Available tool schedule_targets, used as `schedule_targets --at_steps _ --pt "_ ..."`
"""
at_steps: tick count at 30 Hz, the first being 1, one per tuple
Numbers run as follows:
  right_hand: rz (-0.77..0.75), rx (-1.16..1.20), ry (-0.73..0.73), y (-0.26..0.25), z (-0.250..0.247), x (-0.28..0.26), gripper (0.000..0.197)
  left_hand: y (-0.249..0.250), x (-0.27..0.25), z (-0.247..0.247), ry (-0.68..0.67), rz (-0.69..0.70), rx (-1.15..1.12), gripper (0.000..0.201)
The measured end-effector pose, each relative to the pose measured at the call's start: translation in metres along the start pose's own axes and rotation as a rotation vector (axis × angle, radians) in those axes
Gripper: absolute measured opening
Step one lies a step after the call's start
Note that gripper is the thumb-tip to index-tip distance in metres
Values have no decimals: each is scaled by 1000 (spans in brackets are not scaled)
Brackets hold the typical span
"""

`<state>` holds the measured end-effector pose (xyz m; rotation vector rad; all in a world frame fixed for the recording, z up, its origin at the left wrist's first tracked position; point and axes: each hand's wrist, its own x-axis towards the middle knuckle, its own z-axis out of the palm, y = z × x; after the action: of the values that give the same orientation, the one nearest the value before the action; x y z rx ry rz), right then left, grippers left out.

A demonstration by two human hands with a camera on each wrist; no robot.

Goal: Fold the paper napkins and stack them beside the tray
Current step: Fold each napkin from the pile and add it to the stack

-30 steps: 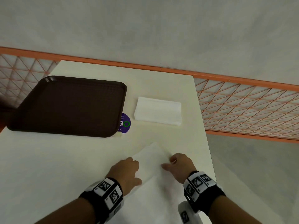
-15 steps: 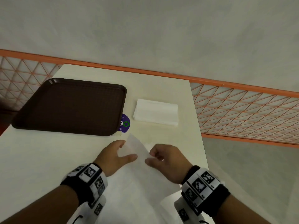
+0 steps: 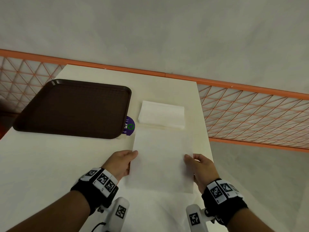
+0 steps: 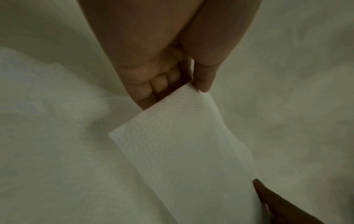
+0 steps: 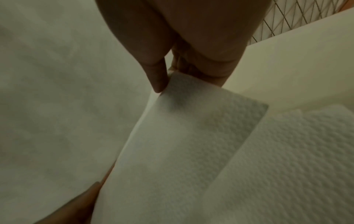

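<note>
The worktop [image 3: 66, 164] carries a brown tray [image 3: 73, 108] at your left, lying flat. A stack of folded napkins [image 3: 161, 116] sits just right of the tray, apart from it, with a purple sticker [image 3: 129, 125] between them. You hold one napkin [image 3: 163, 159] above the worktop, near the stack. Your left hand [image 3: 121, 162] pinches its left edge between thumb and fingers [image 4: 151, 91]; your right hand [image 3: 199, 166] pinches the right edge likewise.

A cream table [image 3: 50, 164] is set against an orange mesh railing [image 3: 250, 114]. A grey wall [image 3: 150, 30] is seen behind, dimly lit; a grey floor [image 3: 259, 173] lies below.
</note>
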<state>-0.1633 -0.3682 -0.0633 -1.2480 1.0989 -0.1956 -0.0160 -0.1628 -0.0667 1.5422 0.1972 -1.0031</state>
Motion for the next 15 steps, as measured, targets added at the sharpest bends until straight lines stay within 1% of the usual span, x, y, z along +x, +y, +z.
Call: schedule_targets --at_steps 3,5,7,9,10,12,15 --pt "-40 -44 29 7 -1 2 20 0 5 0 67 73 59 19" --pt "-108 -94 29 6 -2 3 31 3 3 0 110 142 145 23" --pt "-187 -137 6 -1 -3 -1 44 7 1 1 105 238 241 40" --pt "-267 -161 -43 -9 -6 -6 47 13 -2 2 66 312 278 52" --pt "-300 -173 -64 -13 -6 -9 44 16 -2 1 55 335 283 52" --pt "-332 -165 -98 -21 -8 -12 37 24 -3 -1 46 364 291 43" --pt "-303 -59 -152 -30 -10 -12 38 34 -2 -3 48 393 234 31"
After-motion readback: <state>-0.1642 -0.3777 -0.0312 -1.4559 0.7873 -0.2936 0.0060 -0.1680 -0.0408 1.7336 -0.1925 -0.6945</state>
